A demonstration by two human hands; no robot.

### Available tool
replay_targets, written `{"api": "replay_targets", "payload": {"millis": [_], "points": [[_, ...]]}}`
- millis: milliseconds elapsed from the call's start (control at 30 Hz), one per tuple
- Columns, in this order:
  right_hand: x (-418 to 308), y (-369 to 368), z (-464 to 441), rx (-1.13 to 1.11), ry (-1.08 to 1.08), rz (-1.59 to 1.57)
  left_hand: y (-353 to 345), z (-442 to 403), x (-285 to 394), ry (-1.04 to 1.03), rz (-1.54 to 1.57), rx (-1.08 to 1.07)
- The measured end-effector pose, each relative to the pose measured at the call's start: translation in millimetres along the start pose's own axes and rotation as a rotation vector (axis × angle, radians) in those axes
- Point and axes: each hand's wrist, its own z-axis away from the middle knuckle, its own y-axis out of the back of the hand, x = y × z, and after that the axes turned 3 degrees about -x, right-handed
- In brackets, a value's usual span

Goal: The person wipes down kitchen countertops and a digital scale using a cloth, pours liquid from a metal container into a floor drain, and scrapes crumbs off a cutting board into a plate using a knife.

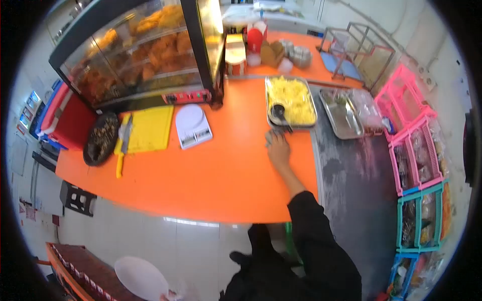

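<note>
My right hand (278, 149) is over the orange counter (231, 175), just in front of a metal tray of yellow food (293, 100). Its fingers are drawn together around something small and greyish that I cannot make out. A black scoop (278, 111) rests at the tray's near left corner, its handle close to my fingertips. Low in the view, my left hand (172, 296), blurred and partly cut off by the frame edge, grips the rim of a white plate (140, 277).
A glass food warmer (145, 55) stands at the back left, with a yellow cutting board (150, 129), a yellow-handled knife (120, 163), a dark bowl (102, 138) and a white scale (193, 125) before it. Right are a steel tray (342, 118) and a pink basket rack (416, 155).
</note>
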Motion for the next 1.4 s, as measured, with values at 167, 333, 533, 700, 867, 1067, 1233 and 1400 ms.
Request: {"api": "replay_targets", "payload": {"millis": [167,333,533,700,867,1067,1233,1400], "points": [[-126,-27,118,-0.322,0.188,-0.53,1,-29,-28,-0.087,-0.048,-0.142],[-194,43,198,-0.509,0.54,-0.726,-6,-48,-3,0.093,0.163,-0.276],[-66,57,104,-0.08,-0.228,-0.459,32,-58,-12,-0.105,0.166,-0.148],[-208,-57,156,-0.204,0.036,-0.236,38,-31,-13,-0.068,0.174,-0.181],[-346,-57,188,-0.792,0.474,-0.998,24,-32,-4,-0.193,0.101,-0.23],[-223,8,140,-0.07,0.131,-0.09,34,-42,-16,-0.183,0.002,-0.331],[-168,-7,108,-0.327,0.34,0.181,11,-45,-19,-0.057,-0.108,-0.236],[-199,-18,145,-0.334,0.393,0.218,-31,-76,-12,-0.001,-0.032,-0.173]]}}
